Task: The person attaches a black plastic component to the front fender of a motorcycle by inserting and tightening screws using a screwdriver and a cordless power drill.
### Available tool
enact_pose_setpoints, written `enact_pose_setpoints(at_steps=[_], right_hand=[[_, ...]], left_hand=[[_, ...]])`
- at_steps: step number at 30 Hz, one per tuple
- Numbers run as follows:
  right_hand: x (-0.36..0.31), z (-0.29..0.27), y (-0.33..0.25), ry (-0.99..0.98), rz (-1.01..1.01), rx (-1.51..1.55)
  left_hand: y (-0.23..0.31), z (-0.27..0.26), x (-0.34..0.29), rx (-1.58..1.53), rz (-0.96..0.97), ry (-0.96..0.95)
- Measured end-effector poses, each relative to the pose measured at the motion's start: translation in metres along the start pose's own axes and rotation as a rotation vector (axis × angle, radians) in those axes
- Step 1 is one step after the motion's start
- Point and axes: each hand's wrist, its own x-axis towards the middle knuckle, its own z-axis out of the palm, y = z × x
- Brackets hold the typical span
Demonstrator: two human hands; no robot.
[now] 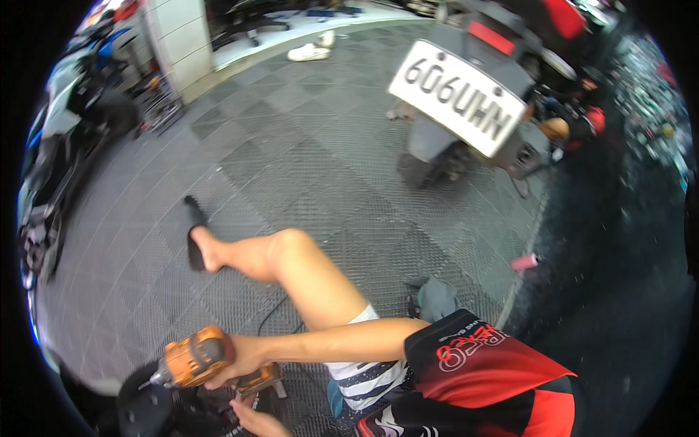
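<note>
My right hand (244, 360) is wrapped round the grip of an orange and black cordless driver (196, 355). The driver points left, its nose close to a dark rounded part (142, 404) at the lower left; whether the tip touches it I cannot tell. Below the driver's base, my left hand (258, 421) shows partly at the lower edge, fingers stretched out with nothing seen in them. More black parts (207, 411) lie around and under the hands, too dark to name. My bent leg (313, 273), in a black slipper, reaches across the floor beyond the right forearm.
A scooter (437, 138) with a white plate stands at the upper right. Along the left is another motorcycle (65, 153). A pink cylinder (524, 262) lies right of me, near a grey cloth-like item (437, 298). White shoes (309, 52) stand by the far step.
</note>
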Motion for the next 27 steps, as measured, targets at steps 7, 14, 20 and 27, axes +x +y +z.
enact_pose_setpoints(at_steps=[7, 14, 20, 27], right_hand=[[0.070, -0.018, -0.003, -0.079, 0.193, -0.161], [0.147, -0.017, 0.011, -0.082, 0.311, -0.332], [0.156, -0.041, 0.051, -0.206, 0.480, -0.163], [0.177, -0.034, 0.054, -0.325, 0.554, -0.348]], left_hand=[[0.099, -0.029, 0.085, -1.063, 0.057, 0.346], [0.075, -0.037, 0.203, -1.692, -0.042, 0.346], [0.064, -0.034, 0.177, -1.462, -0.013, 0.473], [0.053, -0.044, 0.176, -1.465, -0.073, 0.569]])
